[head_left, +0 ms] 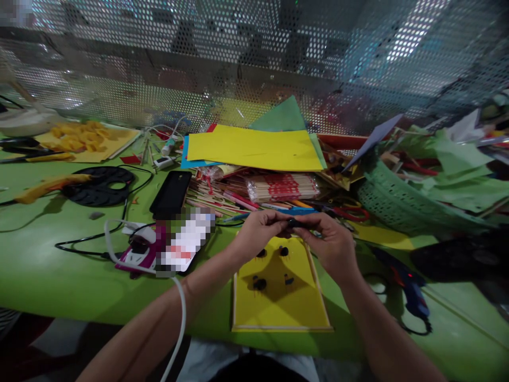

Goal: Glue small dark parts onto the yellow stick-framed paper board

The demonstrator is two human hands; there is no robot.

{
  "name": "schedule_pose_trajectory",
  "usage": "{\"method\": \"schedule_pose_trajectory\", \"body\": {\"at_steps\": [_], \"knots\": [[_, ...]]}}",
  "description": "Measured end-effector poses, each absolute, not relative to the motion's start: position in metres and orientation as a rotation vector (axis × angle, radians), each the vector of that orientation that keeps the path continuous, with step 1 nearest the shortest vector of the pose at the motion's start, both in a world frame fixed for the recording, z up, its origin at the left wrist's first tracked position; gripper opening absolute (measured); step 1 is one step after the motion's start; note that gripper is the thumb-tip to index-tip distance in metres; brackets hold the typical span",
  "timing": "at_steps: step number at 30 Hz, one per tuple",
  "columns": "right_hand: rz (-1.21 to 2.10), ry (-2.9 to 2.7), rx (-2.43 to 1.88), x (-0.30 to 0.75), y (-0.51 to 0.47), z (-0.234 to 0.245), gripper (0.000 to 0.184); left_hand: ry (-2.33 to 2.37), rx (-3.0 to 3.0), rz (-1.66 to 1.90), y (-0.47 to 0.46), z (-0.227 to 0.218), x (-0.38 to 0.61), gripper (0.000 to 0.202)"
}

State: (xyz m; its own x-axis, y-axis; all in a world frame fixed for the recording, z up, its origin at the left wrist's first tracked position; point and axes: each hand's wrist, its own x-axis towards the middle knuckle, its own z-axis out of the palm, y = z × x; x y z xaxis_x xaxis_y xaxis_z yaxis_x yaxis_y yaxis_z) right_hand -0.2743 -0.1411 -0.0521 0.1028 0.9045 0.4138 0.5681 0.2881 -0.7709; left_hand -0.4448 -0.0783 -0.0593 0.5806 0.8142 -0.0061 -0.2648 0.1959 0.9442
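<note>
My left hand (258,229) and my right hand (332,241) meet above a yellow board (280,302) with a wooden frame, lying on the green table. Both hands pinch a small black part (292,223) between their fingertips. Several small black pieces (259,284) with red marks sit on the yellow board under my hands.
Yellow, blue and green paper sheets (254,148) lie stacked behind, over bundles of wooden sticks (282,187) and red scissors (350,213). A black phone (172,193), a white cable (178,307) and a pink device (139,254) lie left. A green basket (397,201) and blue glue gun (411,289) are right.
</note>
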Motion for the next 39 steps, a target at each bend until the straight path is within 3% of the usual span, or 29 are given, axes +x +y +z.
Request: {"method": "schedule_pose_trajectory", "body": {"at_steps": [12, 16, 18, 22, 29, 39], "knots": [[0.506, -1.523, -1.316, -0.273, -0.137, -0.055, 0.014, 0.584, 1.094, 0.874, -0.081, -0.053, -0.443, 0.025], [0.627, -1.479, -1.261, -0.274, -0.136, -0.056, 0.030, 0.553, 1.107, 0.924, -0.080, -0.057, -0.442, 0.022], [0.649, -1.449, -1.284, -0.272, -0.136, -0.057, 0.027, 0.566, 1.115, 0.929, -0.080, -0.059, -0.441, 0.021], [0.496, -1.500, -1.355, -0.271, -0.137, -0.054, 0.013, 0.590, 1.054, 0.924, -0.081, -0.057, -0.441, 0.020], [0.198, -1.655, -1.175, -0.278, -0.138, -0.045, 0.015, 0.542, 0.908, 0.843, -0.084, -0.045, -0.444, 0.036], [0.475, -1.530, -1.370, -0.274, -0.140, -0.049, 0.018, 0.539, 0.912, 0.941, -0.080, -0.055, -0.443, 0.035]]}}
